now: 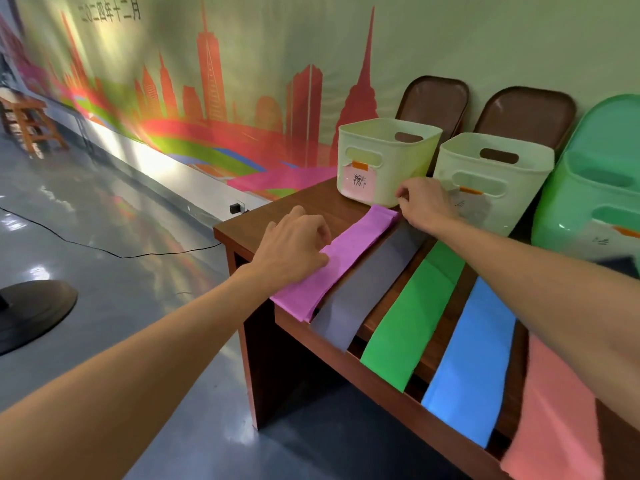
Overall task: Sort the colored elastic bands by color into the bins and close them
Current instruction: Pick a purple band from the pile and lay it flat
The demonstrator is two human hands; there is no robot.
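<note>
At the far left a wooden stool [29,123] stands on the glossy grey floor, with a black round base [31,313] nearer and a thin black cable [104,249] running across the floor towards the wall with its city-skyline mural [207,81]. The left hand [294,244] rests on the purple band [349,251], which lies at the left end of the brown bench [242,233]; its fingers are curled down at the band's left edge, and I cannot tell whether they grip it or only press. Beside the purple band lie the grey band [367,289], the green band [415,317], the blue band [474,358] and the salmon band [554,410], side by side, their near ends hanging over the bench's front edge. The right hand [426,202] is at the purple band's far end, fingertips drawn together just by the corner of the pale bin with a pink label [384,157]; whether they pinch the band is unclear. To the right stand a second pale bin [495,174] and a green bin [595,188], all open. Two brown lids [436,98] lean on the wall behind them
</note>
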